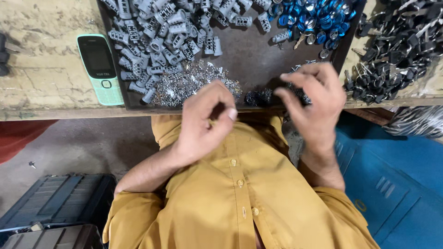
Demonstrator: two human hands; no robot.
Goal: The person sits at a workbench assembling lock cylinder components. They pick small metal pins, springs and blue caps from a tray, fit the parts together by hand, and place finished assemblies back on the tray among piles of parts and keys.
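From the head camera we see our left hand (pixel 203 122) curled, thumb meeting fingertips as if pinching something too small to make out, while our right hand (pixel 316 99) hangs loosely spread, fingers bent, holding nothing we can see. Both hover over the near edge of the dark tray (pixel 258 60), just above the heap of small silver parts (pixel 189 83). Grey cylinders (pixel 161 27) and blue caps (pixel 314 18) lie in full, unsorted piles, so we judge most of the work remains. The tray's bare middle gives room; a green phone (pixel 100 69) sits left, black keys (pixel 397 46) right, beyond the rim.
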